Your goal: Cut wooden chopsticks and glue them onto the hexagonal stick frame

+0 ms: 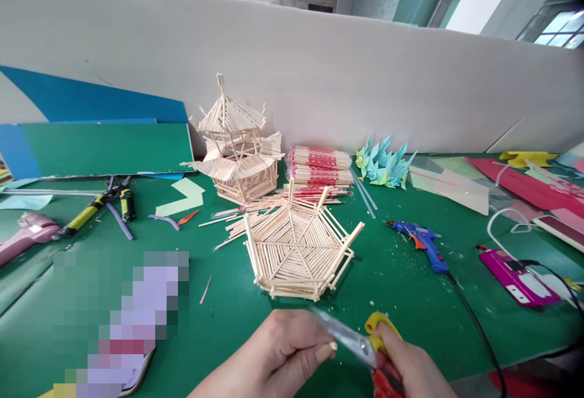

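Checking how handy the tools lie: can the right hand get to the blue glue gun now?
Probably yes: only open mat lies between right hand and glue gun, but it holds scissors.

Your left hand [283, 352] sits bottom centre, fingertips seemingly pinched together; your right hand [410, 370], beside it, curls closed.

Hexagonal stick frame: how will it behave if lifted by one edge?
Probably light: the hexagonal stick frame is thin sticks with open gaps. Likely fragile, since many small joints could snap. Its flat base on the green mat suggests sliding, not rolling.
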Tool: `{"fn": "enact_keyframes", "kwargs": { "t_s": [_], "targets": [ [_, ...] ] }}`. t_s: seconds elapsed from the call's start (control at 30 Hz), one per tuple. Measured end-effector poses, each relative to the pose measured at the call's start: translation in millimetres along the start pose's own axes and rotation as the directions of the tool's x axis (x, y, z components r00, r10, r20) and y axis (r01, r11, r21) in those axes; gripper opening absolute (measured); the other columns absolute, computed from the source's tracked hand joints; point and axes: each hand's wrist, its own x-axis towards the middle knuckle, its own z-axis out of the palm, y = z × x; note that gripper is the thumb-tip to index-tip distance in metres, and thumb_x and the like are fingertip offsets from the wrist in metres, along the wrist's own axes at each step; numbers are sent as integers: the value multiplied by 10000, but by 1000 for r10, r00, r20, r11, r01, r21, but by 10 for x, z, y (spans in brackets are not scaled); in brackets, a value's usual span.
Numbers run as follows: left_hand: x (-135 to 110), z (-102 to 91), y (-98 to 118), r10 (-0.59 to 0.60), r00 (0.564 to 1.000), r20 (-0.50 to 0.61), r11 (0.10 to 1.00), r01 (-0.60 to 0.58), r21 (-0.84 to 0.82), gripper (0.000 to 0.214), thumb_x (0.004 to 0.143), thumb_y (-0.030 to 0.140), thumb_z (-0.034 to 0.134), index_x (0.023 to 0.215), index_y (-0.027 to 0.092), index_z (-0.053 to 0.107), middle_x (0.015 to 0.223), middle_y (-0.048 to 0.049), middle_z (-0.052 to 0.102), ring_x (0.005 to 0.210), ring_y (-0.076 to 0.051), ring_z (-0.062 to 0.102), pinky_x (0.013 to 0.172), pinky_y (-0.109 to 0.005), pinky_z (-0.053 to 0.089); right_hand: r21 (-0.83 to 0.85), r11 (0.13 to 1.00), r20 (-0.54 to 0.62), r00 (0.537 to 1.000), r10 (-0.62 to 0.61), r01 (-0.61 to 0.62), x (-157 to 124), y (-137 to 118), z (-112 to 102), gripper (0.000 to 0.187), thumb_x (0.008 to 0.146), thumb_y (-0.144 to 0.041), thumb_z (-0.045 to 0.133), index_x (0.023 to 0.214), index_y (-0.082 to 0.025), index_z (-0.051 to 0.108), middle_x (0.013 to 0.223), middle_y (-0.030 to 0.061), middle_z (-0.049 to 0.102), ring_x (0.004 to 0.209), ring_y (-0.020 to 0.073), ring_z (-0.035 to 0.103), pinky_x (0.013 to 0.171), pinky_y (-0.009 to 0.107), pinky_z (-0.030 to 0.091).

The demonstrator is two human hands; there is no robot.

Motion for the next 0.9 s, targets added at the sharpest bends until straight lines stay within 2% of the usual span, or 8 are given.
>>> {"fn": "enact_keyframes", "kwargs": {
  "t_s": [0.1, 0.17, 0.3, 0.4, 0.57, 0.7, 0.8, 0.9],
  "targets": [
    [3, 43, -49, -11, 997, -70, 992, 3, -124, 340, 895, 323, 434, 762, 123, 675, 656, -49, 562, 607, -135, 472, 579, -224, 368, 85, 995, -225, 971, 76, -58, 60, 113, -110, 180, 733, -369, 587, 816, -214, 549, 629, 13, 636, 614, 189, 654, 561, 224, 539],
    [-7, 90, -115, -78, 991, -111, 964, 47, -262, 341, 880, 387, 456, 789, 132, 665, 649, -21, 512, 582, -116, 426, 541, -216, 331, 171, 981, -304, 942, 141, -92, 91, 174, -184, 299, 704, -396, 640, 902, -195, 541, 719, 35, 662, 710, 206, 668, 648, 247, 554],
    [-33, 177, -220, -215, 971, -104, 835, 127, -535, 330, 835, 457, 525, 809, 159, 664, 586, 27, 412, 544, -90, 344, 506, -205, 265, 455, 885, -266, 934, 239, -98, 107, 210, -200, 468, 658, -454, 682, 998, -172, 528, 891, 75, 687, 821, 215, 666, 770, 304, 541],
    [-32, 214, -238, -217, 970, -108, 748, 94, -657, 297, 806, 446, 582, 819, 162, 671, 564, 33, 412, 534, -80, 345, 504, -201, 254, 476, 873, -260, 932, 252, -103, 121, 180, -162, 490, 640, -471, 688, 988, -167, 526, 823, 63, 683, 769, 211, 665, 726, 299, 554],
    [-20, 299, -289, -256, 947, -192, 638, 16, -770, 286, 765, 444, 638, 873, 183, 687, 537, 47, 392, 504, -68, 324, 490, -204, 238, 93, 965, -348, 900, 261, -244, 213, 302, -305, 380, 707, -476, 597, 958, -196, 542, 738, 38, 669, 691, 204, 659, 576, 242, 542],
    [-26, 375, -334, -296, 930, -217, 607, 7, -795, 332, 768, 478, 618, 755, 161, 717, 487, 50, 364, 472, -63, 298, 476, -217, 205, -273, 898, -399, 890, 222, -346, 282, 599, -498, 430, 711, -473, 542, 1026, -180, 558, 861, 89, 688, 699, 226, 665, 599, 299, 544],
    [-25, 400, -298, -252, 946, -205, 670, 18, -742, 382, 758, 510, 608, 692, 157, 738, 502, 28, 406, 477, -72, 324, 482, -234, 207, -476, 840, -432, 901, 34, -260, 272, 649, -572, 453, 725, -500, 514, 1007, -154, 587, 992, 146, 670, 840, 283, 654, 725, 400, 538],
    [-1, 426, -231, -199, 963, -181, 731, 23, -682, 348, 757, 492, 618, 694, 180, 756, 553, 16, 423, 494, -75, 327, 492, -241, 212, -534, 838, -428, 891, -154, -112, 226, 414, -542, 420, 765, -507, 503, 1003, -174, 598, 1064, 141, 645, 980, 296, 612, 820, 438, 508]
  ]
}}
